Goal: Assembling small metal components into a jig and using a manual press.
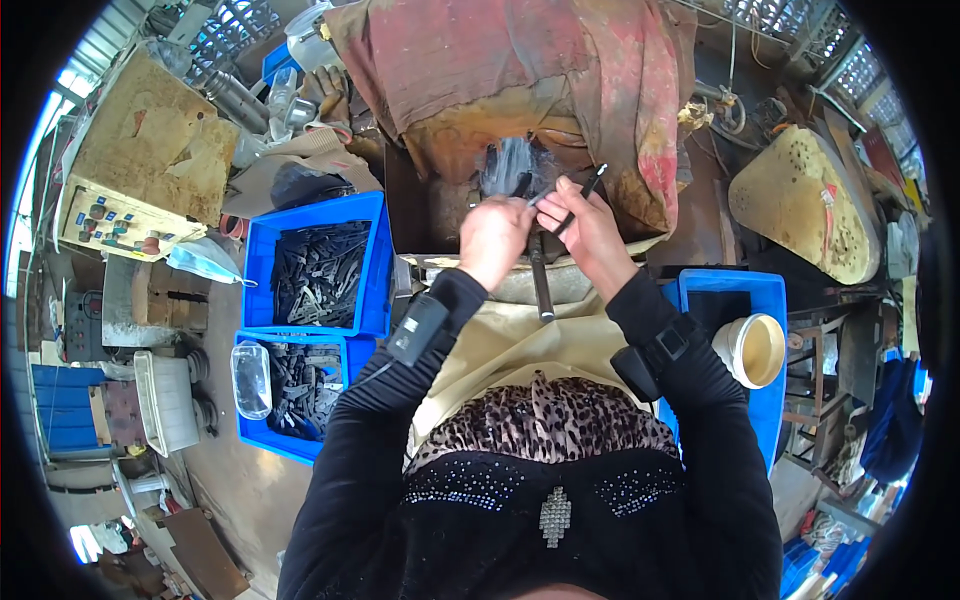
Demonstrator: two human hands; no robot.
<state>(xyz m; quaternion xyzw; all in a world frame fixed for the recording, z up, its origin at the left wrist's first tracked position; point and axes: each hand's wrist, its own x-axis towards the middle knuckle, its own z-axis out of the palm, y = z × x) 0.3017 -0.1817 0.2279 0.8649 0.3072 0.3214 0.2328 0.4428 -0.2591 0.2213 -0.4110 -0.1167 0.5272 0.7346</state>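
The slim held piece point(595, 181) is black; the bins point(378, 265) are bright blue, their strips point(320, 270) black and grey; the draped cloth point(490, 60) is faded red with brown stains; the apron point(575, 345) is cream; the ruffled fabric point(540, 420) is leopard-spotted; the black top point(460, 545) is dotted with silver; the tub point(765, 350) off-white.

Parts point(320, 272) in bins point(377, 265) — left, tub point(764, 352) — right

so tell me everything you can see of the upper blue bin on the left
The upper blue bin is an open, roughly rectangular box, apparently plastic, with plain walls. It stands mouth up, left of the left hand, which does not touch it. Dark, narrow, metal-looking pieces lie jumbled inside, covering its bottom. The lower blue bin is at its near side; whether they touch is unclear.
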